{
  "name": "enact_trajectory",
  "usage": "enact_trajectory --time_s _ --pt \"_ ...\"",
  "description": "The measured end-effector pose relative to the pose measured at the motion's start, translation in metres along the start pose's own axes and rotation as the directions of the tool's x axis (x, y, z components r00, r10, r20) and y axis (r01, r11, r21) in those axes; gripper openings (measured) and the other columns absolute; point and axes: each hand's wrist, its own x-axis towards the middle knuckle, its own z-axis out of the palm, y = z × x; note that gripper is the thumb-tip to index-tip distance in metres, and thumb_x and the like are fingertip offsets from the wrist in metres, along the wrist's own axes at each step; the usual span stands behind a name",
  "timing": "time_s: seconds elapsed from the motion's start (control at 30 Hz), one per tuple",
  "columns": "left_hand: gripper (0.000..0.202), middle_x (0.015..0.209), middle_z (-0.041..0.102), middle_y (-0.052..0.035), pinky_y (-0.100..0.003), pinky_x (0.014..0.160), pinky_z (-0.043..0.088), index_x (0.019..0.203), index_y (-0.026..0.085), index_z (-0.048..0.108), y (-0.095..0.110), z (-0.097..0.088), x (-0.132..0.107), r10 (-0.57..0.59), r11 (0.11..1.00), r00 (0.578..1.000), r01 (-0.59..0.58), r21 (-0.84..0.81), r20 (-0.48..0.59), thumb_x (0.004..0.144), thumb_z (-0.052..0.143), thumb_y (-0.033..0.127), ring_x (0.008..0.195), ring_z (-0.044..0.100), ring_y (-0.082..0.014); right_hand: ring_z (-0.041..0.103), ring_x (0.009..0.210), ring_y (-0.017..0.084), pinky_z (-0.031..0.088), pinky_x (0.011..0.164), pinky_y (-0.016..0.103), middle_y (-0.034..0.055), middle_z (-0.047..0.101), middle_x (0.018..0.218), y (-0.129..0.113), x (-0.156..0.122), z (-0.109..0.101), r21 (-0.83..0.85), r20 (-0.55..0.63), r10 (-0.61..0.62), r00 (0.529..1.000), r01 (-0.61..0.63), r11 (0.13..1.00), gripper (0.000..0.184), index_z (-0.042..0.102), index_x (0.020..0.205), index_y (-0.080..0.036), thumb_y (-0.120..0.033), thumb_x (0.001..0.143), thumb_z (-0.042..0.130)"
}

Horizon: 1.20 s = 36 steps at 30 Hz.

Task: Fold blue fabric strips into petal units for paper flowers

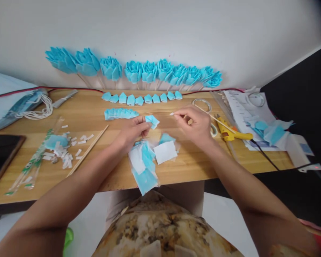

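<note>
My left hand [133, 131] is closed in a pinch on a small folded blue petal piece [152, 121] above the middle of the wooden table [96, 167]. My right hand [195, 126] pinches a tiny white strip [172, 114] between thumb and forefinger, and a thin wooden stick [216, 119] lies under or across its fingers. Below the hands lies a pile of blue and white cut squares [149, 160]. Two rows of folded blue petals [141, 99] [120, 114] lie behind my hands.
Several finished blue paper flowers [133, 69] lean on the wall. A yellow glue gun [231, 134] and tape rolls [202, 104] sit at right with papers [246, 110]. At left are a phone [1, 153], white scraps [66, 151], a skewer [88, 150] and face masks [21, 103].
</note>
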Motion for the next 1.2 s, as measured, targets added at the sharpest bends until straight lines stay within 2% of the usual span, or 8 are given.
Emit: enact_trajectory --time_s 0.13,0.3,0.4,0.47,0.57,0.7,0.9,1.2 --pt "0.02 0.055 0.052 0.0024 -0.024 0.054 0.035 0.061 0.019 0.052 0.003 0.003 0.0 -0.003 1.0 1.0 0.002 -0.019 -0.016 0.074 0.065 0.025 0.052 0.045 -0.0087 0.056 0.061 0.012 0.046 0.061 0.028 0.0004 0.068 0.072 -0.026 0.001 0.013 0.065 0.06 -0.066 0.996 0.062 0.996 0.012 0.07 0.079 -0.022 -0.019 0.087 0.062" --pt "0.016 0.054 0.051 0.0027 -0.023 0.052 0.035 0.062 0.019 0.054 0.005 0.005 0.0 -0.003 0.998 0.999 0.0 -0.061 -0.046 0.072 0.065 0.023 0.051 0.044 -0.0087 0.054 0.056 0.01 0.04 0.049 0.023 -0.0018 0.067 0.071 -0.037 -0.005 0.027 0.259 0.132 0.201 0.971 -0.23 0.938 0.009 0.067 0.076 -0.021 -0.021 0.085 0.064" --pt "0.016 0.054 0.051 0.0028 -0.023 0.051 0.035 0.061 0.019 0.053 0.006 0.006 -0.001 -0.006 0.998 0.998 0.002 -0.063 -0.067 0.072 0.065 0.021 0.05 0.044 -0.0085 0.054 0.057 0.01 0.039 0.048 0.023 -0.0022 0.066 0.07 -0.039 -0.006 0.029 0.28 0.13 0.255 0.958 -0.283 0.917 0.008 0.065 0.076 -0.021 -0.022 0.084 0.064" --pt "0.015 0.053 0.051 0.0029 -0.023 0.051 0.035 0.061 0.019 0.053 0.006 0.006 -0.001 -0.011 0.998 0.997 0.006 -0.065 -0.079 0.072 0.064 0.021 0.05 0.044 -0.0084 0.055 0.06 0.011 0.041 0.052 0.024 -0.0017 0.065 0.07 -0.039 -0.006 0.03 0.223 0.09 0.191 0.977 -0.207 0.952 0.009 0.064 0.076 -0.021 -0.02 0.085 0.064" --pt "0.015 0.052 0.051 0.0033 -0.023 0.05 0.034 0.061 0.019 0.053 0.007 0.007 -0.001 -0.013 0.997 0.997 0.007 -0.072 -0.074 0.071 0.064 0.021 0.049 0.044 -0.0084 0.056 0.063 0.013 0.043 0.059 0.028 -0.0005 0.065 0.07 -0.038 -0.005 0.03 0.052 0.018 -0.023 1.0 0.022 0.998 0.013 0.063 0.075 -0.022 -0.015 0.086 0.062" --pt "0.015 0.051 0.051 0.0035 -0.023 0.05 0.034 0.061 0.019 0.053 0.005 0.006 0.0 -0.015 0.998 0.997 0.01 -0.062 -0.078 0.07 0.065 0.022 0.049 0.044 -0.0082 0.058 0.071 0.017 0.042 0.062 0.032 0.0012 0.066 0.072 -0.035 -0.007 0.032 -0.201 0.054 -0.215 0.975 0.222 0.954 0.018 0.063 0.075 -0.023 -0.01 0.086 0.057" --pt "0.017 0.052 0.051 0.0031 -0.024 0.051 0.034 0.061 0.02 0.052 0.002 0.005 0.001 -0.001 0.998 0.997 -0.004 -0.061 -0.076 0.07 0.066 0.023 0.05 0.043 -0.0083 0.056 0.075 0.019 0.04 0.062 0.034 0.0031 0.067 0.076 -0.031 -0.007 0.034 -0.336 0.103 -0.278 0.955 0.297 0.894 0.021 0.063 0.074 -0.023 -0.011 0.089 0.056" --pt "0.018 0.052 0.05 0.0034 -0.024 0.051 0.034 0.06 0.019 0.051 0.002 0.005 0.001 -0.006 0.998 0.997 0.001 -0.067 -0.071 0.069 0.067 0.023 0.05 0.043 -0.0083 0.057 0.077 0.019 0.039 0.062 0.034 0.0033 0.068 0.079 -0.03 -0.007 0.034 -0.362 0.135 -0.334 0.933 0.36 0.86 0.02 0.066 0.081 -0.023 -0.01 0.092 0.054"
